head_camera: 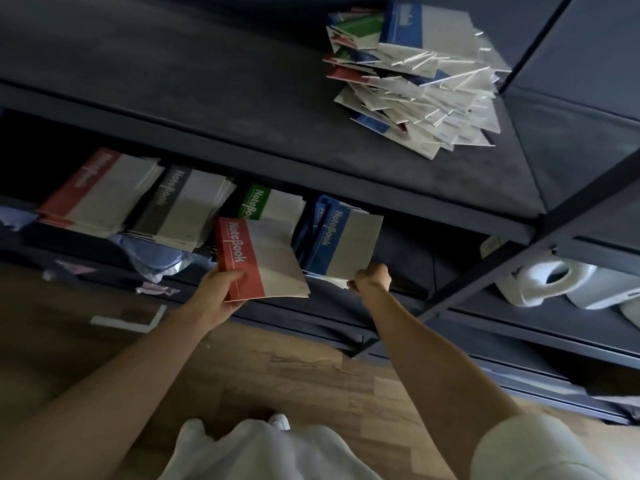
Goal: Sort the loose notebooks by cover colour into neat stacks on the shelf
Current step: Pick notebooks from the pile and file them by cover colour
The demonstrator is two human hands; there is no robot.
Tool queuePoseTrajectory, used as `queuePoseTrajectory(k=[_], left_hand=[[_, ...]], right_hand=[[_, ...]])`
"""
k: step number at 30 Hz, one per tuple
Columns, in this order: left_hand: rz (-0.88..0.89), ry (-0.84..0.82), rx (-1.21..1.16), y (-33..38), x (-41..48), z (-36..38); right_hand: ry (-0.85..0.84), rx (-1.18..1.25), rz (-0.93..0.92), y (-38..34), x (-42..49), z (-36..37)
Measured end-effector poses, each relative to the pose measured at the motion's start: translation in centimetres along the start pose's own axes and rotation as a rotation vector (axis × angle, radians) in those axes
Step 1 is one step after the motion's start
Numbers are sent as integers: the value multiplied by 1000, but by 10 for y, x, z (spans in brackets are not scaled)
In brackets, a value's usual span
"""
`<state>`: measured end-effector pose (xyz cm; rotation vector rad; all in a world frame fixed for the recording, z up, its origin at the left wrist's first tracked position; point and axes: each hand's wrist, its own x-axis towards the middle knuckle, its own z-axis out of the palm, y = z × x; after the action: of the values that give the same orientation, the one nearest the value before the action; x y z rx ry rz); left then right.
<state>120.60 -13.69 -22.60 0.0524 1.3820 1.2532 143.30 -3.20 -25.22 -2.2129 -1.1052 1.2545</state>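
Gripping red notebook [263, 261] by spine corner in curled left hand [221, 296], at 6 o'clock of green stack [266, 206]. Pinching blue notebook [346, 244] corner with closed right hand [372, 277]. Thin, light, floppy, likely slick; best held at spine. Loose pile [415, 77] at 1 o'clock.

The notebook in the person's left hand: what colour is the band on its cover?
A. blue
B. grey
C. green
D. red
D: the notebook that the left hand grips has a red band along its cover, while the right hand pinches the edge of the blue notebook.
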Motion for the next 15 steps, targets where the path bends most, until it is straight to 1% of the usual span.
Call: queuePoseTrajectory(k=[3,6,12,15], left_hand=[[-14,4,-35,1,-3,-2],[-10,-44,-54,2,-7,-6],[-20,-107,-112,11,-11,-19],[-3,-91,-101,20,-11,-30]], right_hand=[[13,-77,-3,-3,4,4],[11,-174,-27,-6,2,4],[-35,-481,-80,-15,-19,17],[-73,-626,-191,-26,-34,32]])
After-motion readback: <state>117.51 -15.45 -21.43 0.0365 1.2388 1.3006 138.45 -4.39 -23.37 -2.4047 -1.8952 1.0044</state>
